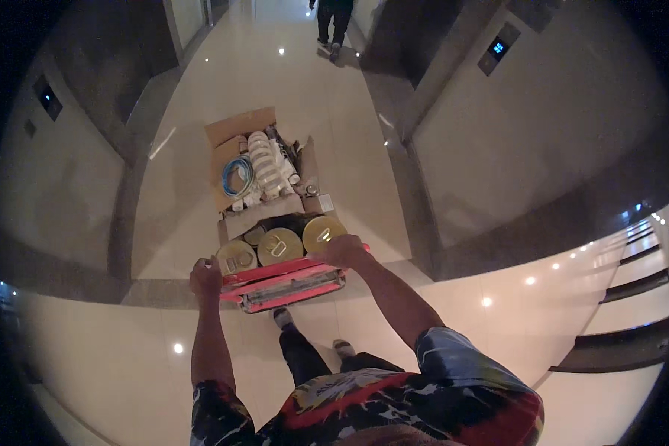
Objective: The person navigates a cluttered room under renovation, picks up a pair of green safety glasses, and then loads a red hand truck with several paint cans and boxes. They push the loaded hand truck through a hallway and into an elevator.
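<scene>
My left hand [205, 277] grips the left end of a red push handle [267, 271]. Its right end is in the closed fingers of my right hand [343, 252]. Just beyond the handle stand several round tins; the right tin [322, 231] and the middle tin [280, 247] have wire handles on their lids. In front of them an open cardboard box [240, 121] carries a column of whitish rolls [265, 161] and a coil of blue and pale cable or tubing [237, 176]. Dark items at the box's right side are unclear. The cart's base and wheels are hidden beneath the load.
Glossy tile floor [340, 145] runs ahead between walls with dark-framed doorways [150, 39]. A person [333, 22] walks farther up the corridor. Lit wall panels [499, 48] hang on both sides. Dark steps or ledges [619, 345] lie at right.
</scene>
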`<action>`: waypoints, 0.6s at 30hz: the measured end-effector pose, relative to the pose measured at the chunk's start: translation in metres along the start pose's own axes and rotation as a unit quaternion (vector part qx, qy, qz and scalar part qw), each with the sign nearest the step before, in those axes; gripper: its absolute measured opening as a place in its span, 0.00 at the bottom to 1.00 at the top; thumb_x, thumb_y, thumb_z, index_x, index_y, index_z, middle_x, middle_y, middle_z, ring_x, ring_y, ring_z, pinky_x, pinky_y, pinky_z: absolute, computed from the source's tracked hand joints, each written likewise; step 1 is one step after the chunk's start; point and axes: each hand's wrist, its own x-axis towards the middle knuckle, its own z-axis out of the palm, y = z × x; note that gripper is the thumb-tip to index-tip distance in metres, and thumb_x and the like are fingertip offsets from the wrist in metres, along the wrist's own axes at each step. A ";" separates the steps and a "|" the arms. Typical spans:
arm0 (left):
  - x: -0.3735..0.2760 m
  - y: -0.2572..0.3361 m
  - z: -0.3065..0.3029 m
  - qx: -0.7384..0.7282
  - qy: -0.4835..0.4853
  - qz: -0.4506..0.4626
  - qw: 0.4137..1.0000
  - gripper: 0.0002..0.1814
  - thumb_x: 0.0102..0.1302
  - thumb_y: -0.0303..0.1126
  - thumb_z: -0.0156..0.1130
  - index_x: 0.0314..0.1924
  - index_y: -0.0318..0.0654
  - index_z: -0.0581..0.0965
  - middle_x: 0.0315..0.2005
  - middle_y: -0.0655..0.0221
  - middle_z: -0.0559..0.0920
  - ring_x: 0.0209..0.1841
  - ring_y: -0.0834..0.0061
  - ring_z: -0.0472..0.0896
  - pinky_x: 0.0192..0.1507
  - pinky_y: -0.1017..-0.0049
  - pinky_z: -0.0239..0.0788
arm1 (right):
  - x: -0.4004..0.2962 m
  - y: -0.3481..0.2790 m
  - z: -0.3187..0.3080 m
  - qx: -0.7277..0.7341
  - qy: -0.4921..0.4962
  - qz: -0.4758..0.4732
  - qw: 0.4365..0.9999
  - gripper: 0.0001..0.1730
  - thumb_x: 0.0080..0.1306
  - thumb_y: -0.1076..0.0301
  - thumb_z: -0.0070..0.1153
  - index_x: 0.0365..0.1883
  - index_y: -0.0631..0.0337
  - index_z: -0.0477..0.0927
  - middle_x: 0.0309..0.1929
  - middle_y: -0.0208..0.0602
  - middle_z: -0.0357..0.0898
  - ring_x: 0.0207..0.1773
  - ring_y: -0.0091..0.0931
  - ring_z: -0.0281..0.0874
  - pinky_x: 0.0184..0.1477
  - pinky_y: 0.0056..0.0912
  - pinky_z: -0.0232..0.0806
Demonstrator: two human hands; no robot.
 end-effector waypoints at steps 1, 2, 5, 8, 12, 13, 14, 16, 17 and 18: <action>0.001 0.005 0.000 0.001 -0.012 0.000 1.000 0.21 0.65 0.52 0.60 0.35 0.41 0.85 0.34 0.51 0.86 0.40 0.48 0.86 0.44 0.55 0.76 | 0.001 -0.002 0.006 -0.011 0.007 0.009 1.000 0.50 0.60 0.16 0.37 0.41 0.56 0.88 0.39 0.43 0.88 0.45 0.40 0.87 0.51 0.45 0.76; 0.001 0.009 -0.003 0.002 -0.023 0.001 1.000 0.21 0.65 0.52 0.60 0.34 0.41 0.85 0.33 0.51 0.86 0.40 0.48 0.86 0.44 0.54 0.76 | 0.001 -0.002 0.010 -0.003 -0.006 0.012 1.000 0.49 0.61 0.17 0.36 0.41 0.56 0.88 0.39 0.43 0.88 0.46 0.41 0.87 0.52 0.46 0.76; -0.021 -0.018 -0.008 0.005 -0.039 0.003 0.999 0.21 0.65 0.54 0.60 0.36 0.43 0.85 0.34 0.51 0.86 0.40 0.48 0.86 0.46 0.55 0.76 | -0.013 -0.013 0.014 0.005 -0.032 0.010 0.999 0.48 0.64 0.20 0.35 0.42 0.56 0.87 0.40 0.43 0.88 0.46 0.42 0.87 0.52 0.49 0.75; -0.004 0.016 -0.020 0.022 -0.088 -0.044 0.995 0.22 0.65 0.55 0.60 0.38 0.44 0.85 0.35 0.52 0.87 0.41 0.49 0.86 0.47 0.55 0.76 | -0.001 -0.005 -0.020 -0.001 -0.023 0.010 1.000 0.47 0.66 0.22 0.33 0.42 0.57 0.87 0.41 0.45 0.87 0.47 0.43 0.86 0.51 0.50 0.75; -0.006 0.031 -0.035 0.024 -0.129 -0.081 0.988 0.24 0.64 0.56 0.59 0.41 0.43 0.85 0.36 0.54 0.87 0.43 0.52 0.86 0.47 0.56 0.77 | -0.001 0.004 -0.012 -0.006 -0.055 0.016 0.998 0.48 0.67 0.22 0.32 0.39 0.58 0.87 0.38 0.46 0.87 0.45 0.43 0.86 0.49 0.49 0.75; -0.012 0.029 -0.036 0.031 -0.143 -0.088 0.985 0.24 0.64 0.56 0.59 0.41 0.44 0.85 0.37 0.54 0.87 0.44 0.52 0.86 0.47 0.56 0.77 | -0.006 0.005 0.000 0.001 -0.068 0.017 0.998 0.48 0.67 0.21 0.32 0.38 0.59 0.87 0.38 0.46 0.87 0.44 0.43 0.86 0.49 0.48 0.75; -0.018 0.029 -0.035 0.039 -0.158 -0.095 0.982 0.24 0.64 0.56 0.59 0.41 0.44 0.85 0.37 0.55 0.87 0.44 0.52 0.86 0.47 0.56 0.77 | -0.008 0.012 0.007 0.005 -0.090 0.016 0.996 0.49 0.66 0.20 0.32 0.38 0.59 0.87 0.37 0.45 0.87 0.44 0.42 0.86 0.49 0.47 0.75; 0.003 0.054 -0.049 0.066 -0.161 -0.112 0.978 0.23 0.64 0.55 0.60 0.41 0.43 0.85 0.38 0.55 0.88 0.44 0.54 0.86 0.47 0.56 0.77 | 0.015 0.017 -0.027 0.028 -0.122 0.000 0.992 0.51 0.64 0.18 0.32 0.38 0.59 0.88 0.36 0.43 0.88 0.42 0.40 0.87 0.49 0.45 0.76; 0.029 0.084 -0.056 0.076 -0.154 -0.118 0.978 0.23 0.64 0.55 0.60 0.42 0.43 0.85 0.38 0.56 0.88 0.44 0.54 0.86 0.47 0.57 0.77 | 0.038 0.029 -0.054 0.053 -0.146 0.002 0.988 0.51 0.63 0.18 0.32 0.38 0.59 0.88 0.36 0.42 0.88 0.42 0.39 0.87 0.49 0.43 0.76; 0.024 0.083 -0.054 0.085 -0.166 -0.121 0.975 0.22 0.64 0.54 0.61 0.42 0.43 0.85 0.38 0.56 0.88 0.44 0.55 0.86 0.47 0.57 0.77 | 0.038 0.030 -0.049 0.075 -0.177 0.015 0.981 0.52 0.63 0.17 0.32 0.38 0.59 0.88 0.35 0.41 0.88 0.41 0.37 0.87 0.49 0.42 0.76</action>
